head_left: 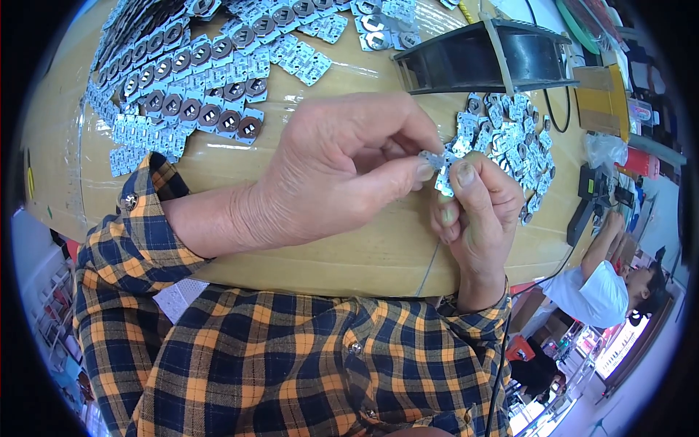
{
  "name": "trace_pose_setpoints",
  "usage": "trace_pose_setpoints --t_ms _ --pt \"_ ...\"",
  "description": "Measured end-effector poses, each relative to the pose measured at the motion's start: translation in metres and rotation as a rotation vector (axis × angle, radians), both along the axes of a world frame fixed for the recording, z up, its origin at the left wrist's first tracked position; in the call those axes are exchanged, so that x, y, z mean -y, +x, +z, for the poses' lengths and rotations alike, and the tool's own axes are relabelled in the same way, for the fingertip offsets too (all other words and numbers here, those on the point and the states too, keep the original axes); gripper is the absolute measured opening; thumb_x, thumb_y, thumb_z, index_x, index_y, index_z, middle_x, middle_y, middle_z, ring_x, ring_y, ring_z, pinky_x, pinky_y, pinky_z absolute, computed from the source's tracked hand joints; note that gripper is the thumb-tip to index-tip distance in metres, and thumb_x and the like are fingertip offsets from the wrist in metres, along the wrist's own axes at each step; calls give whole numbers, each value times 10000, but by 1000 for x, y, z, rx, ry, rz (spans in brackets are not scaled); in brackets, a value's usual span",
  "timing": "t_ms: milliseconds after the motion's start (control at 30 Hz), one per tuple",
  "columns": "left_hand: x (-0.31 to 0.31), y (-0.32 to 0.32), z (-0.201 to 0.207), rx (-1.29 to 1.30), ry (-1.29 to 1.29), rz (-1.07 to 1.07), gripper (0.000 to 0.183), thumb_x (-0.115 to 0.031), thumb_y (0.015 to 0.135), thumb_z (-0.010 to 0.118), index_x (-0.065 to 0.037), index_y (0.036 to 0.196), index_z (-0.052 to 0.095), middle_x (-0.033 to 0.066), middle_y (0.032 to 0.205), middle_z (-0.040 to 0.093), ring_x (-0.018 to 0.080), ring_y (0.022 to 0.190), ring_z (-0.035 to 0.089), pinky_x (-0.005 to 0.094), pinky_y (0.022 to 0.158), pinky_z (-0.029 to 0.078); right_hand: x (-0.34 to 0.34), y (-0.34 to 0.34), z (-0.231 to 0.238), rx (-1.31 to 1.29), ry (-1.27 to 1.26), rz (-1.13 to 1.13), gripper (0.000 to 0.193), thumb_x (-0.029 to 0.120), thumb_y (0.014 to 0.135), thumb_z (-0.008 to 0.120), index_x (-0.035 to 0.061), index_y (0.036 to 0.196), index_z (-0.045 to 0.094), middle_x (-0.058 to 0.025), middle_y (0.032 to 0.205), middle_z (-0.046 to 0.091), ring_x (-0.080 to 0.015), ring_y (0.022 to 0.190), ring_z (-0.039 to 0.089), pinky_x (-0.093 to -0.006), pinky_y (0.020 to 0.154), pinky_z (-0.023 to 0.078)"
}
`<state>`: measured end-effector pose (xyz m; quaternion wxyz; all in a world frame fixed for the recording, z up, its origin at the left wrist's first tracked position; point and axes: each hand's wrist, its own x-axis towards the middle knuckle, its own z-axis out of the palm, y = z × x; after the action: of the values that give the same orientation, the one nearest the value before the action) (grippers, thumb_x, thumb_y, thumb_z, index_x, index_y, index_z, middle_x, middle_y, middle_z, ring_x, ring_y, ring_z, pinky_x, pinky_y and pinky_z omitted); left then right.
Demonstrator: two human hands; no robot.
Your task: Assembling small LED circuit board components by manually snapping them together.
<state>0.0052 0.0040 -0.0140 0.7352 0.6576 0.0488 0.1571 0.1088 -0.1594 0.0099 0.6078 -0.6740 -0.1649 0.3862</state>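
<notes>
In front of my chest, both hands meet at a small, light-coloured circuit board piece (443, 183). My left hand (331, 171) pinches its left end between thumb and bent fingers. My right hand (484, 207) grips the other side, thumb on top and fingers curled under. The fingertips hide much of the piece, and whether it is one board or two joined ones I cannot tell. Just beyond my right hand lies a heap of loose single boards (518, 142). Left of my left hand are stacked strips of joined boards (193, 109), many bearing round brown parts.
A black box fan (466, 62) stands at the far edge of the heap, its cable trailing right. Beyond it are a cardboard box (603, 102) and a black device (586, 193) on the brown table (328, 266). A person in white (593, 295) sits at the right.
</notes>
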Motion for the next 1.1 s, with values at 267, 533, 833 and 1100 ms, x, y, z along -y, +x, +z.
trace_pose_setpoints --t_ms 267,533,833,1100 --pt "-2 2 -2 87 87 -89 142 107 838 619 36 958 645 71 856 637 91 740 629 216 616 516 3 0 -2 204 -10 2 296 173 984 543 24 728 524 17 538 455 -28 407 345 -191 385 262" --pt "1 -2 3 -45 89 -157 153 90 849 607 13 972 654 30 821 652 69 750 654 195 629 515 7 5 5 291 -98 -193 269 169 986 558 23 767 611 28 591 528 -5 488 398 -172 454 283" --pt "-4 1 0 -243 -254 -180 174 30 892 613 46 1065 607 77 838 679 120 728 674 216 588 551 28 21 -14 1275 -401 -135 140 73 931 604 -7 817 592 -96 604 483 -152 499 420 -290 491 353" --pt "-4 4 3 -239 -298 -217 192 0 894 639 57 1075 609 85 861 685 107 700 664 197 599 538 25 -8 18 611 -148 -12 221 103 970 515 -11 804 607 -10 644 562 -36 550 483 -204 477 342"
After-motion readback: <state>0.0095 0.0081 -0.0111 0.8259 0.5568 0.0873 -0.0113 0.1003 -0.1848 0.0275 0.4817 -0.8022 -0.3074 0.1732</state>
